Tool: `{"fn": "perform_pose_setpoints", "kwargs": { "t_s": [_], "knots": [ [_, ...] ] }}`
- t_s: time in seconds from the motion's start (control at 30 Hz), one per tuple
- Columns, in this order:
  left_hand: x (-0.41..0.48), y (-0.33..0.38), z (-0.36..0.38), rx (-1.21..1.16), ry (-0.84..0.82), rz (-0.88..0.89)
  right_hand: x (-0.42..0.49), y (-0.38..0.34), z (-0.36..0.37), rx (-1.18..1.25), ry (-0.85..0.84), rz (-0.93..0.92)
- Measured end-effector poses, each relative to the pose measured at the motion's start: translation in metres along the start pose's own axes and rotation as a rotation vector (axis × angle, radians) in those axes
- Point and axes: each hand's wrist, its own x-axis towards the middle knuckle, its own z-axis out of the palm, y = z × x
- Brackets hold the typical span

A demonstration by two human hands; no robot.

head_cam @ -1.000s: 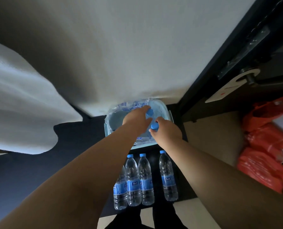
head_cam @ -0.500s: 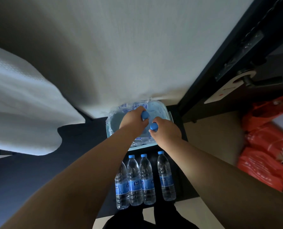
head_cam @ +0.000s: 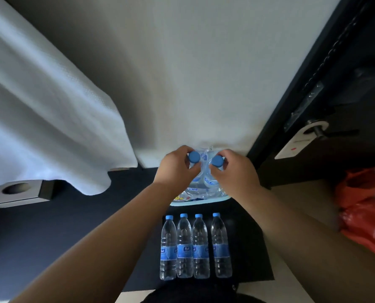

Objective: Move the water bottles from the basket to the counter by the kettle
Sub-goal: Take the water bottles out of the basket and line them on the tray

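My left hand (head_cam: pixel 177 166) grips a clear water bottle just under its blue cap (head_cam: pixel 194 157). My right hand (head_cam: pixel 234 171) grips a second bottle the same way, its blue cap (head_cam: pixel 216 161) showing between my fingers. Both bottles are raised over the pale blue basket (head_cam: pixel 204 201), whose near rim shows below my wrists with crinkled plastic wrap and more bottles inside. Several upright water bottles (head_cam: pixel 194 247) with blue labels stand in a row on the dark surface in front of the basket. No kettle is in view.
A white cloth (head_cam: pixel 46 127) hangs at the left above a grey square box with a round hole (head_cam: pixel 18 192). A dark door with a handle and a white hanger tag (head_cam: pixel 300 141) is at the right. Red plastic bags (head_cam: pixel 366 208) lie at the right edge.
Both hands have come up out of the basket, each lifting a bottle by the neck, and have spread apart. The view has tilted, so the basket is now mostly hidden behind my hands.
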Motion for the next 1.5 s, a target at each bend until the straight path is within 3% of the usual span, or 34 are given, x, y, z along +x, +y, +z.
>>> {"fn": "perform_pose_setpoints", "kwargs": {
  "t_s": [0.13, 0.4, 0.9, 1.07, 1.5],
  "knots": [
    [-0.027, 0.011, -0.017, 0.009, 0.010, 0.059, -0.023, -0.008, -0.021, 0.032, 0.007, -0.097],
    [-0.082, 0.005, -0.001, 0.098, -0.052, 0.012, -0.069, 0.003, -0.023, 0.072, -0.087, -0.220],
    [-0.126, -0.075, 0.070, 0.123, -0.336, -0.302, -0.106, 0.077, 0.074, -0.049, -0.538, 0.209],
    [-0.126, -0.092, 0.081, 0.134, -0.402, -0.336, -0.107, 0.100, 0.098, -0.082, -0.585, 0.330],
    [-0.078, -0.139, 0.105, 0.239, -0.417, -0.423, -0.094, 0.138, 0.150, -0.172, -0.519, 0.536]
  ]
}}
